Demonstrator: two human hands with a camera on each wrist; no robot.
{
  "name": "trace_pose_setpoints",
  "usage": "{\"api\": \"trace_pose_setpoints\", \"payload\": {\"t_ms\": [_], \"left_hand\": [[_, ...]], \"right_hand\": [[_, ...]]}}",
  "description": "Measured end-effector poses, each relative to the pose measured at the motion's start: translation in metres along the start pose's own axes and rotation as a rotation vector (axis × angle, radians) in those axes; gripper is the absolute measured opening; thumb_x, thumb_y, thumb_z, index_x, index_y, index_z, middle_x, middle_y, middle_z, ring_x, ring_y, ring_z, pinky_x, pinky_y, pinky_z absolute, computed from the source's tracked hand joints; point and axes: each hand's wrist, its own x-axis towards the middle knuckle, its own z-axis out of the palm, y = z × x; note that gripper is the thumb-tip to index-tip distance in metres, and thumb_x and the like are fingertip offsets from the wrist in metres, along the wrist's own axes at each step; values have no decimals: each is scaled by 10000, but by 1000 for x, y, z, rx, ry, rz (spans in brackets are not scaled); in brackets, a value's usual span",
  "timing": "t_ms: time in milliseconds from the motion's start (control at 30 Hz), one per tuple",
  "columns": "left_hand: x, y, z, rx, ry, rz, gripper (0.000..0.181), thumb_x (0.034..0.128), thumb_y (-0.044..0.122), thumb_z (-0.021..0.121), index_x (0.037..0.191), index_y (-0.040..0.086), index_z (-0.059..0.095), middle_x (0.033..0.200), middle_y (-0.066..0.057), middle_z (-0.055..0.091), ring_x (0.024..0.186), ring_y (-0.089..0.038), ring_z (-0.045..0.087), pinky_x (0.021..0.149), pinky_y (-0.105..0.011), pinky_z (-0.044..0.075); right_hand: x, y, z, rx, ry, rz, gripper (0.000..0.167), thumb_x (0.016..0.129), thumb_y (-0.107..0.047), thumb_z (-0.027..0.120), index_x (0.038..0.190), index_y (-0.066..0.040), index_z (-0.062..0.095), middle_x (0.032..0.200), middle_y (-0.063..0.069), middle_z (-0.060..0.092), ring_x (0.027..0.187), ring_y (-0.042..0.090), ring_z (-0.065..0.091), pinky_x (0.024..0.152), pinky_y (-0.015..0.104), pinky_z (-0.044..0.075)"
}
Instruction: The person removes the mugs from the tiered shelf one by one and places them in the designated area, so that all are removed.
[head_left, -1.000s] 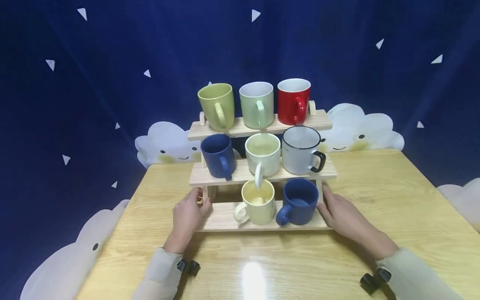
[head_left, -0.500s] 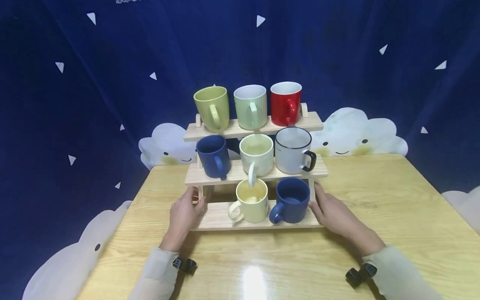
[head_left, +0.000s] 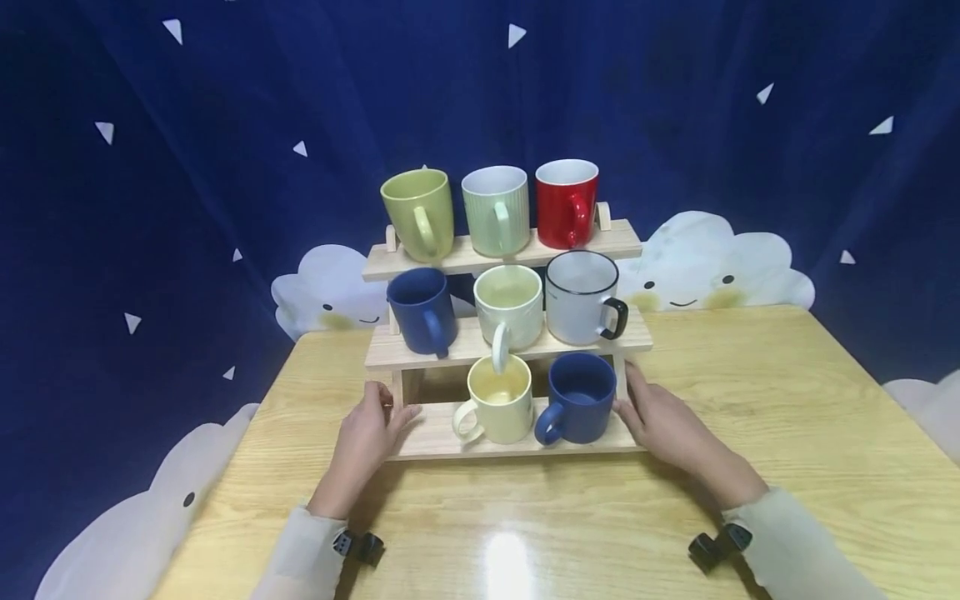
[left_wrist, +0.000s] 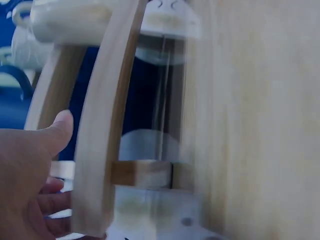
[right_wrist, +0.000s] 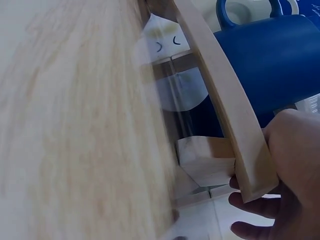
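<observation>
A three-tier wooden mug rack [head_left: 431, 435] stands on the table with mugs on every tier. My left hand [head_left: 362, 429] holds the left end of its bottom shelf, thumb on top and fingers around the end. At the opposite end, my right hand [head_left: 670, 425] grips the same shelf. On the bottom tier are a pale yellow mug [head_left: 510, 412] and a dark blue mug [head_left: 583, 404]. The middle tier carries a blue mug [head_left: 420, 308], a cream mug [head_left: 513, 308] and a white black-rimmed mug [head_left: 573, 304]. Olive [head_left: 420, 208], mint [head_left: 497, 212] and red mugs [head_left: 558, 208] stand on top.
The light wooden table [head_left: 750, 400] extends to both sides and in front of the rack. Close behind hangs a dark blue curtain [head_left: 360, 83] with white triangles and smiling clouds. Small black cameras are strapped to both wrists.
The rack with its mugs has slid a little to the left, both hands moving with it. In the last half second the left thumb has stretched further along the bottom shelf.
</observation>
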Motion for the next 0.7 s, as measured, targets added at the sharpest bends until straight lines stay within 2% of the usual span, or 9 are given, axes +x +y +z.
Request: {"api": "trace_pose_setpoints", "payload": {"t_ms": [67,200,300,433,567,700], "left_hand": [[-7,2,-3,18,21,53,552,821,442,773,1069,26,508,902,-128,624,787,-301,608,680,-475,509],[-16,5,-6,81,48,231,626,765,458,800,1131,3,575,1047,-156,596,956,-351,584,841,-495,502],[-18,8,-7,104,22,337,655,755,494,784,1183,34,602,1156,-157,574,1072,-366,544,952,-501,462],[-17,9,-7,128,-26,454,707,750,535,759,1245,50,616,1208,-127,601,1141,-334,542,1011,-498,434],[-15,6,-6,88,-60,546,731,731,502,787,1279,45,626,1216,-108,645,1157,-313,577,1017,-506,438],[-14,3,-2,49,-125,577,673,762,490,771,1281,82,639,1245,-87,649,1213,-324,555,1049,-528,402]], "right_hand": [[-1,-1,0,-1,-8,10,667,1005,-252,557,1517,-11,203,1095,344,621,1011,486,616,817,610,508],[-3,-3,-4,-5,-16,23,662,1012,-259,541,1517,-2,199,1125,360,606,1038,499,602,841,619,495],[-4,-3,-7,-20,-16,26,647,1010,-249,543,1508,-6,209,1114,356,612,1033,496,606,840,617,497],[-3,-3,-6,-45,4,-1,612,995,-212,567,1465,15,248,1006,323,641,956,482,635,785,606,516],[-1,-3,-3,-56,16,-31,597,987,-192,577,1442,35,265,940,287,647,917,465,646,762,593,523],[-1,-3,0,-44,13,-41,594,987,-175,573,1447,41,265,981,300,644,950,468,640,791,594,517]]}}
